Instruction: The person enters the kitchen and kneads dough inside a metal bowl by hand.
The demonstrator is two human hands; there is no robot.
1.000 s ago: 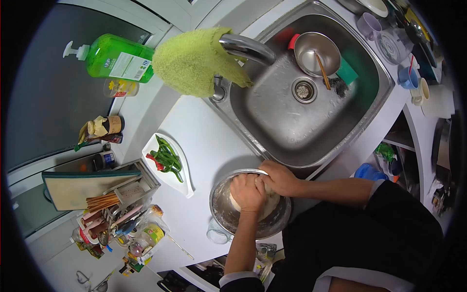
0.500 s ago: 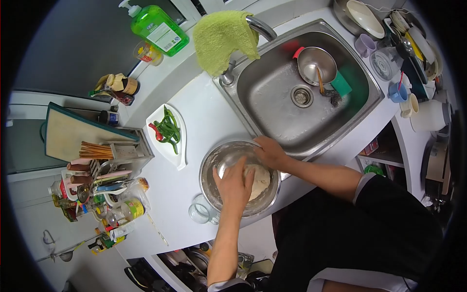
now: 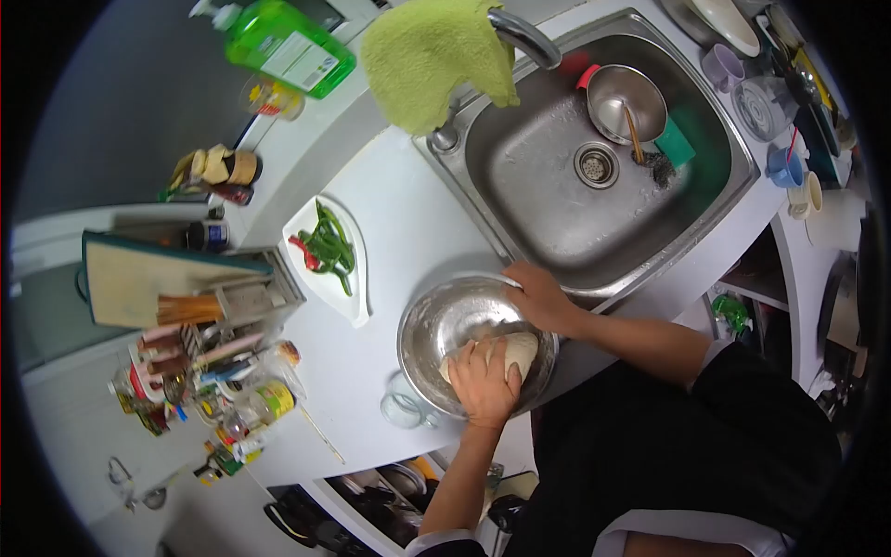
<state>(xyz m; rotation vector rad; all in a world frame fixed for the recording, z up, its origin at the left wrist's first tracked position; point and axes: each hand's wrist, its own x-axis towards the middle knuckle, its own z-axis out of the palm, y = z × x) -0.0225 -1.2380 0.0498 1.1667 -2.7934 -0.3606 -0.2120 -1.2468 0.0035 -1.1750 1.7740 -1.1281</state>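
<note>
A steel mixing bowl (image 3: 422,320) stands on the white counter near its front edge, with pale smears on its inner wall. Inside it lies a lump of pale dough (image 3: 522,351). My left hand (image 3: 484,381) presses onto the dough from above, its fingers curled over the lump and partly covering it. With my right hand (image 3: 543,299) I grip the bowl's rim on the sink side; the thumb is mostly hidden. Close by the bowl's lower left is a clear glass jar or mug (image 3: 403,406).
A white plate (image 3: 360,311) of green and red peppers sits left of the bowl. Beyond are the steel sink (image 3: 529,204) with a small pot (image 3: 620,97), and a tap draped with a green cloth (image 3: 422,65). A utensil rack (image 3: 251,302) and bottles crowd the left.
My left hand has come down from above the bowl onto the dough and its fingers have curled over it. My right hand stays at the rim. The whole view has shifted slightly.
</note>
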